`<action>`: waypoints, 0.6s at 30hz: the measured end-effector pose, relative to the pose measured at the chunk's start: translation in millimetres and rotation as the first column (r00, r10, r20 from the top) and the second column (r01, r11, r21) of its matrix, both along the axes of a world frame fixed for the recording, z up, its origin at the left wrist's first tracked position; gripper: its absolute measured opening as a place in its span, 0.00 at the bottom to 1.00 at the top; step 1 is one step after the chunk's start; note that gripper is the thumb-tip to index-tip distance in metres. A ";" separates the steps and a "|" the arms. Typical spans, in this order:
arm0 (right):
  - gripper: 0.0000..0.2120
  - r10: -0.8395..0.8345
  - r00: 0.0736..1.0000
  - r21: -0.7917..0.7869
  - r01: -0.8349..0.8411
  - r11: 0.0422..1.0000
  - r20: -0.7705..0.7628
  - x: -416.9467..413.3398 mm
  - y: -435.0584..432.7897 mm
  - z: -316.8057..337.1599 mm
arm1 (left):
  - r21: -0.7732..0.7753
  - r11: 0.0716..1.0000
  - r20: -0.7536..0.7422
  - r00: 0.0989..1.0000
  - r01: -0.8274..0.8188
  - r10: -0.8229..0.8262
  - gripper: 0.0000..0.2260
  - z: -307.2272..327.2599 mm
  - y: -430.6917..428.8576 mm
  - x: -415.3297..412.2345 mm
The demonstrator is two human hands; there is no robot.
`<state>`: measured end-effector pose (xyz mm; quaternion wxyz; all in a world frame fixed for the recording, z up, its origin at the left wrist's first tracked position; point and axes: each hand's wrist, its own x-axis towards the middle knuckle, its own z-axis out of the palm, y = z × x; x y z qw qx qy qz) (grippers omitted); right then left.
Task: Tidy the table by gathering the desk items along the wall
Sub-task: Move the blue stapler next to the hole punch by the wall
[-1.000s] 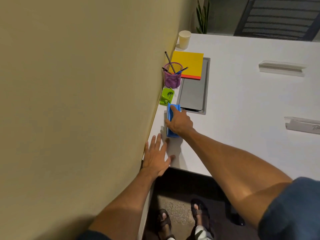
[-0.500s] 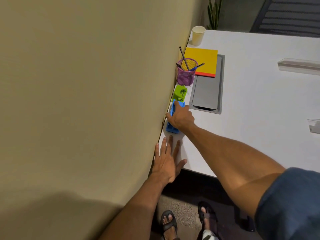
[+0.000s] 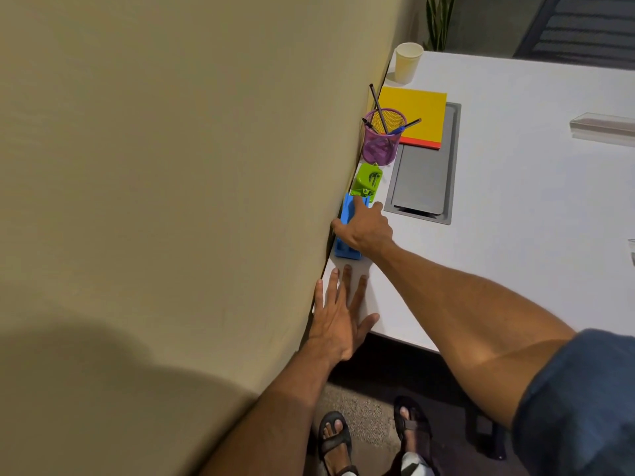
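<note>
Head view: right hand is gripping blue holder against wall, touching green punch; left hand is lying open, flat on tabletop. Pushing further risks shoving punch into pen cup, tipping it.

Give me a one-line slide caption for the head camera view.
Right hand pressing a blue stapler against the wall, in line with a green punch and purple pen cup; left hand flat on the table.

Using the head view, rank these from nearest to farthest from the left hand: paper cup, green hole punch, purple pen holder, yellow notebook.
From the left hand, flat on the table's near corner:
1. Green hole punch, against the wall.
2. Purple pen holder, just beyond it.
3. Yellow notebook, behind the holder.
4. Paper cup, far corner.
</note>
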<state>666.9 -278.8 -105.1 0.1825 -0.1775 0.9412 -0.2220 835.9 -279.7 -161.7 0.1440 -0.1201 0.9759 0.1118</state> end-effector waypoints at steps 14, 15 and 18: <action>0.32 0.015 1.000 -0.070 -0.014 0.997 0.015 1.4 3.7 -0.7 | -0.001 1.000 -0.022 1.000 -0.009 0.009 0.32 2.0 1.4 1.8; 0.32 0.017 1.000 -0.074 -0.016 0.997 0.015 1.1 4.8 -0.3 | -0.001 1.000 -0.021 1.000 -0.011 0.011 0.32 2.0 1.5 1.7; 0.34 0.018 1.000 -0.085 -0.016 0.996 0.015 2.1 9.8 2.0 | -0.018 1.000 0.005 1.000 -0.017 0.017 0.31 1.1 1.4 0.6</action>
